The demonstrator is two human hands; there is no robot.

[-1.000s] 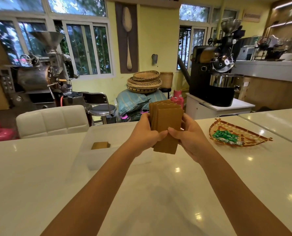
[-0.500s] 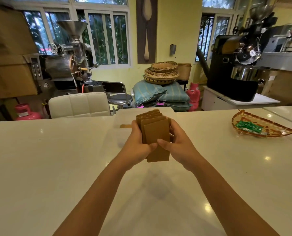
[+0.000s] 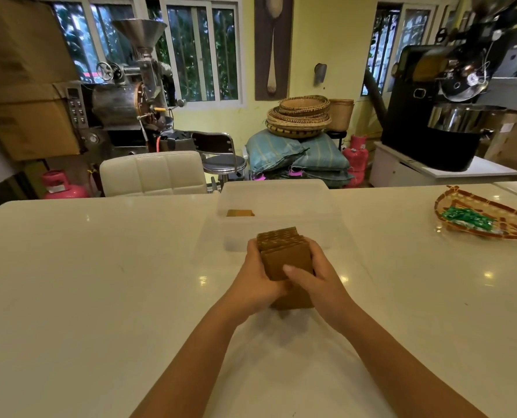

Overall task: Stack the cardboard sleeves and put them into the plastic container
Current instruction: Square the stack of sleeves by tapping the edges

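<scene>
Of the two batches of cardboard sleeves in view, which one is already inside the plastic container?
The small brown sleeves lying inside the plastic container. The bigger stack is outside it, gripped between the left hand and right hand.

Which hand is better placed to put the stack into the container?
Probably the right hand: its thumb lies across the front of the stack. The left hand only steadies the side. The container stands directly ahead, so reach favours neither.

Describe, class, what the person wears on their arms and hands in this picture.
Nothing shows: both forearms are bare up to the frame's edge, with no sleeves in view. The left hand and right hand carry no gloves, and no rings, watch or bracelets are visible.
</scene>
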